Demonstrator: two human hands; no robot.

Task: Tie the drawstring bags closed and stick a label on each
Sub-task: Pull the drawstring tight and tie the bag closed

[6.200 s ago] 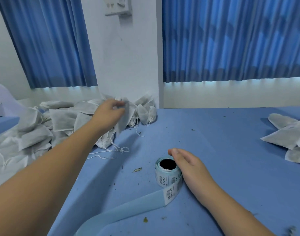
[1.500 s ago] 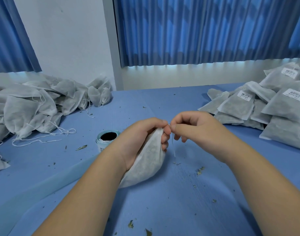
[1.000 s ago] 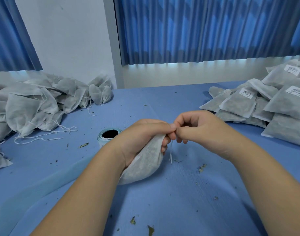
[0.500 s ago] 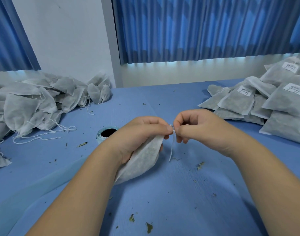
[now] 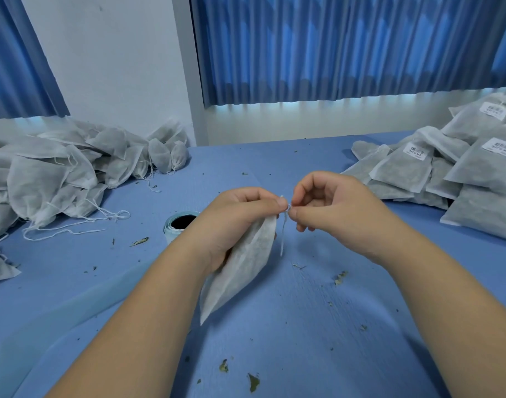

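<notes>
White non-woven bag (image 5: 246,271): we hold it in our left hand (image 5: 234,219), fingers curled round its gathered neck, the body drooping below the grip toward the blue table (image 5: 303,326). Our right hand (image 5: 332,208) pinches the string (image 5: 282,239) between thumb and forefinger at the bag's mouth, nearly touching the left fingertips. One loose end dangles just under the pinch. The label roll (image 5: 180,225) stands just behind our left wrist, partly hidden. We note a heap of bags (image 5: 59,173) with trailing strings well left of the grip and labelled bags (image 5: 447,173) stacked well right.
</notes>
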